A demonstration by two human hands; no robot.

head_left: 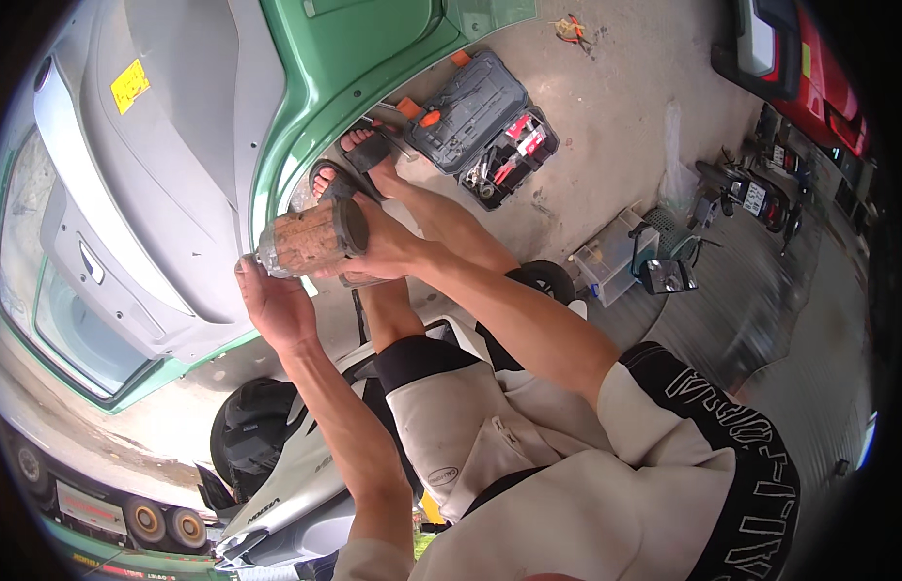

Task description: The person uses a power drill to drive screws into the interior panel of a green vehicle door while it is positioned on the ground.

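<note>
My right hand (383, 247) grips a worn brown-and-dark power tool (303, 239), held level over the edge of an open green car panel (330, 44) with grey inner trim (170, 116). At the tool's narrow front end, my left hand (277, 308) has its thumb and fingertips pinched on something small that I cannot make out, beside the trim's lower right part. The trim carries a yellow sticker (129, 87). My sandalled feet (340, 174) show beyond the tool.
An open grey toolbox (456, 111) and pliers (572, 31) lie on the concrete floor (625, 116). At right are a clear plastic bin (606, 254), parked motorbikes (749, 189) and a red vehicle (800, 68). A white scooter (286, 518) is below me; a truck (93, 513) stands lower left.
</note>
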